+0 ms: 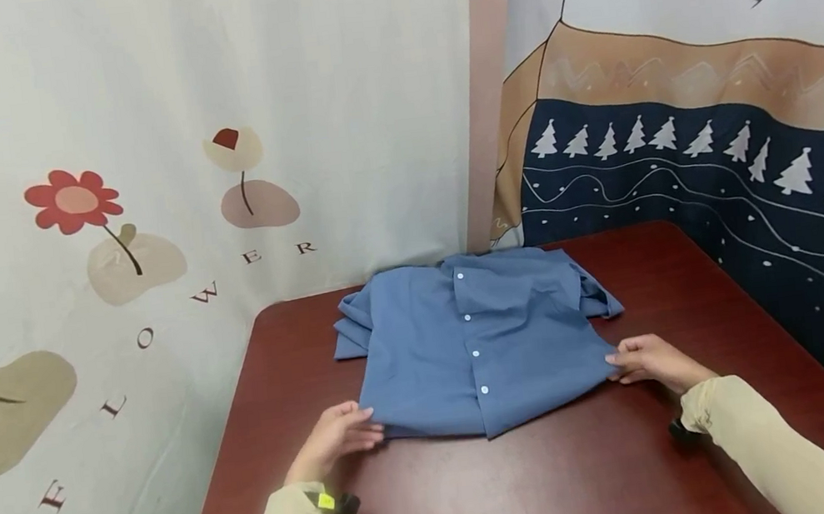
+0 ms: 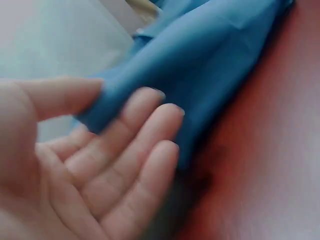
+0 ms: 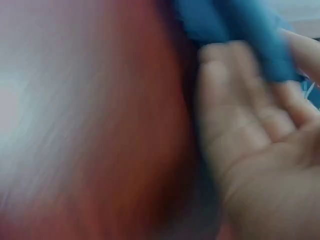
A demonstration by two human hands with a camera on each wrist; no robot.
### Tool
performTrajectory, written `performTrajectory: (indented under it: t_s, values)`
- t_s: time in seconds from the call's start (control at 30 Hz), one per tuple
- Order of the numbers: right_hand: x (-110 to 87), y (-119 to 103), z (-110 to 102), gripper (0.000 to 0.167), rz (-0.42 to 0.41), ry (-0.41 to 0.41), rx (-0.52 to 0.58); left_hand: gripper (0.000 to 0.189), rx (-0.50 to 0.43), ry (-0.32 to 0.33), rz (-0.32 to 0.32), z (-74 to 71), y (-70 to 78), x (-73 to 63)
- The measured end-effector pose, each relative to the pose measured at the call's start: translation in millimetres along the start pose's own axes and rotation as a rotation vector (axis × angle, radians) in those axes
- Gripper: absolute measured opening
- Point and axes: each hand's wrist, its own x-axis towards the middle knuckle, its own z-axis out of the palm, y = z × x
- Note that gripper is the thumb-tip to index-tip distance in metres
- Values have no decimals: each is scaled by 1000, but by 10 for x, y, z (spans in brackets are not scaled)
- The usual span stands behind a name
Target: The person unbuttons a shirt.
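A blue button-up shirt (image 1: 422, 348) lies front side up on the table, its sleeves tucked in folds at the far end and a line of white buttons down the middle. My left hand (image 1: 339, 436) pinches the near left corner of its hem between thumb and index finger. In the left wrist view the other fingers of the left hand (image 2: 120, 160) spread beneath the cloth. At the near right corner, my right hand (image 1: 652, 361) pinches the hem too. The right wrist view is blurred, with the right hand (image 3: 255, 115) against the blue fabric (image 3: 200, 20).
The dark red wooden table (image 1: 527, 488) has rounded far corners. A pale curtain (image 1: 366, 111) with printed flowers hangs along the left and back, and a navy cloth with white trees (image 1: 667, 171) hangs on the right. Dark wrist straps (image 1: 348, 507) sit over the cream sleeves.
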Motion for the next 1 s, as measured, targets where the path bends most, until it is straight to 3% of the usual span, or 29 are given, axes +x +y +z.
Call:
performTrajectory:
  t_s: [0.07,0.13,0.23,0.3,0.4,0.5,0.6,0.63,0.7,0.83,1.0]
  values:
    - [-17,14,-24,29,34,-17,-152,24,138,8,-47,-8,-35,-41]
    - [-19,-22,-35,29,40,-4,-290,24,265,60,-63,3,-17,-67]
    - [-8,-119,-8,26,-16,86,-489,27,437,200,-33,44,77,-63]
    - [8,-188,46,23,-89,195,-586,29,544,316,0,84,152,-39]
    - [57,-265,172,18,-246,358,-684,30,695,481,98,166,224,29]
    - [133,-283,321,18,-368,375,-734,29,847,526,300,289,199,121]
    - [213,-255,445,26,-438,263,-794,30,982,416,548,452,123,216]
    - [234,-234,483,30,-452,214,-818,33,1017,355,605,510,88,238]
    - [266,-180,557,39,-475,114,-872,40,1071,222,660,619,17,269]
    - [275,-67,700,59,-470,-48,-976,56,1188,17,589,785,-102,266]
    - [177,98,780,67,-490,-98,-1059,63,1284,-89,473,871,-192,208]
